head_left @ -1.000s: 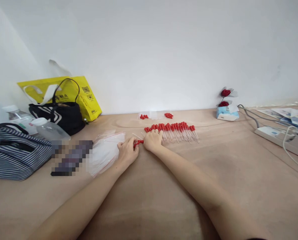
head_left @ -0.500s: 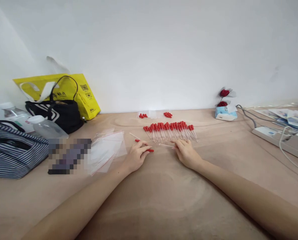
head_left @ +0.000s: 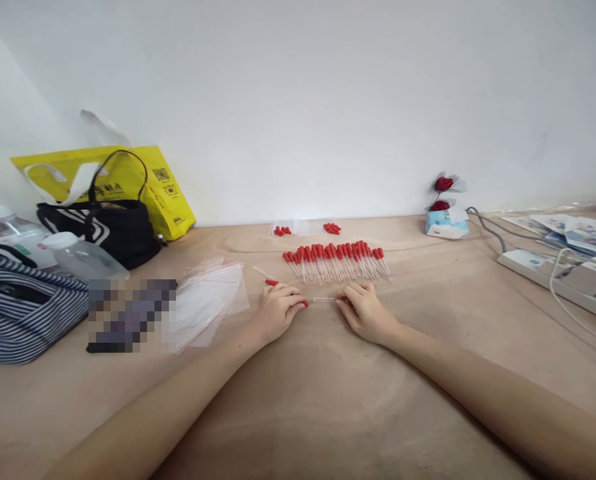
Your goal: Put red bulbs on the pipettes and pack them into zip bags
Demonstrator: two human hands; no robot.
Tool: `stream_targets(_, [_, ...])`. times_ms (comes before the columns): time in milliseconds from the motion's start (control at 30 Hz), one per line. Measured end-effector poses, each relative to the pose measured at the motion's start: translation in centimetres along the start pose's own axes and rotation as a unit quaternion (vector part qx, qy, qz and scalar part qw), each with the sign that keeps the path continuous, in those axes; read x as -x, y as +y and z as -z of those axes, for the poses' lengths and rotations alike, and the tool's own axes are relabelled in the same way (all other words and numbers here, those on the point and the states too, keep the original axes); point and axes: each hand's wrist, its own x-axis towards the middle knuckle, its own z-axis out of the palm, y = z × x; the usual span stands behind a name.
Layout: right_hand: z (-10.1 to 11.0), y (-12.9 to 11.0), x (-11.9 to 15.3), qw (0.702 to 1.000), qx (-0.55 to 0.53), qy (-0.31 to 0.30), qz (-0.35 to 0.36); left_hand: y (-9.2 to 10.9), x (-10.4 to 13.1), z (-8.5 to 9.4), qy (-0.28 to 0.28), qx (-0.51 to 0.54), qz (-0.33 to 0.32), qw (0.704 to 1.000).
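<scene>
My left hand is closed around a small red cap, whose end shows at its fingertips. Another red piece with a thin clear stick lies just beyond its fingers. Pinched in my right hand is a thin clear tube pointing left, its tip close to the red cap but apart from it. Behind the hands lies a row of clear sticks with red tops. Two small groups of red caps rest farther back on clear plastic.
Clear bags lie left of my hands, beside a blurred dark object. Farther left are a striped bag, bottles, a black bag and a yellow bag. Right: tissue pack, power strip.
The tube in my right hand has moved lower and turned level, closer to my left hand. The red cap now protrudes less from my left fingers. The view has shifted slightly.
</scene>
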Motion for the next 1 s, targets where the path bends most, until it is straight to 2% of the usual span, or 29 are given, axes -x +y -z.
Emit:
stream_targets(433, [-0.2, -0.6, -0.2, 0.999, -0.014, 0.017, 0.031, 0.9, 0.3, 0.2, 0.027, 0.029, 0.041, 0.998])
stream_targets(600, [-0.2, -1.0, -0.2, 0.998, -0.030, 0.011, 0.057, 0.7, 0.1, 0.1, -0.003, 0.104, 0.100, 0.989])
stream_targets(733, [-0.3, -1.1, -0.4, 0.996, -0.042, 0.001, 0.080, 0.4, 0.0, 0.0, -0.032, 0.142, 0.115, 0.983])
stream_targets(867, [-0.2, -0.8, -0.6, 0.995, -0.007, -0.011, 0.099, 0.4, 0.3, 0.0, -0.012, 0.100, 0.081, 0.992])
stream_targets(1000, [0.2, -0.5, -0.6, 0.989, 0.043, -0.019, 0.139, 0.6, 0.9, 0.0, 0.026, 0.040, -0.015, 0.999])
